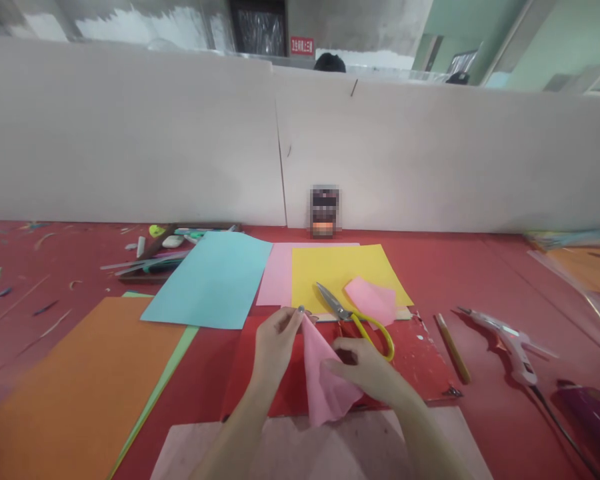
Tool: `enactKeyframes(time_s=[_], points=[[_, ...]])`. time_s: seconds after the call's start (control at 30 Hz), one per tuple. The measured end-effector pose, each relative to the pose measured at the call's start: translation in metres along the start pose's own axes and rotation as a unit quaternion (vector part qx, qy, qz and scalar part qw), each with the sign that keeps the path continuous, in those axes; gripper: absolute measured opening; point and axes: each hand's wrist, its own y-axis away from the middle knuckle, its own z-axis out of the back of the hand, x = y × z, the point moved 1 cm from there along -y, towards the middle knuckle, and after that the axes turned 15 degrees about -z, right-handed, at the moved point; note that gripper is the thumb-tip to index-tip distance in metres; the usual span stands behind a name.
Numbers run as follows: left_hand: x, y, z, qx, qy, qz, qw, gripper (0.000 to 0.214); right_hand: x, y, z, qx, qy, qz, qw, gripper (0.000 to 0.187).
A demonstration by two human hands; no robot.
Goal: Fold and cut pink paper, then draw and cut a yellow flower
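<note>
A piece of pink paper [325,383], rolled into a cone-like shape, is held up over a red board [275,373]. My left hand [279,337] pinches its narrow tip between thumb and finger. On the paper's right side, my right hand [367,367] grips it with curled fingers, partly hiding it. Just beyond lie scissors [360,320] with yellow handles, their blades resting over a yellow sheet [340,267]. A smaller pink paper piece [373,300] lies beside the scissors, partly under the handles.
Blue [215,280] and orange sheets [90,367] lie to the left, before a tray of pens [155,270]. To the right are a brown stick [453,350], a hot glue gun [505,340] with a cord and a purple object [590,413]. A white partition [130,140] stands behind.
</note>
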Motion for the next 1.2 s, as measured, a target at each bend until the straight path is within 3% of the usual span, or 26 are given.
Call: enactKeyframes(time_s=[0.27, 0.53, 0.8, 1.03, 1.2], points=[[0.011, 0.000, -0.006, 0.069, -0.021, 0.004, 0.997, 0.031, 0.001, -0.004, 0.002, -0.055, -0.017, 0.011, 0.998, 0.021], [0.007, 0.004, -0.013, 0.127, -0.027, -0.017, 0.991, 0.023, -0.013, -0.015, 0.003, -0.089, -0.040, 0.029, 0.995, 0.015], [0.015, 0.001, -0.010, 0.084, -0.052, -0.012, 0.995, 0.024, -0.012, -0.014, 0.004, -0.083, -0.040, 0.026, 0.995, 0.015], [0.018, 0.005, -0.017, 0.170, 0.057, 0.010, 0.984, 0.028, -0.015, -0.018, 0.007, -0.096, -0.096, 0.037, 0.990, 0.016], [0.019, 0.003, -0.014, 0.113, 0.022, 0.009, 0.993, 0.026, -0.015, -0.019, 0.007, -0.108, -0.096, 0.039, 0.989, 0.016]])
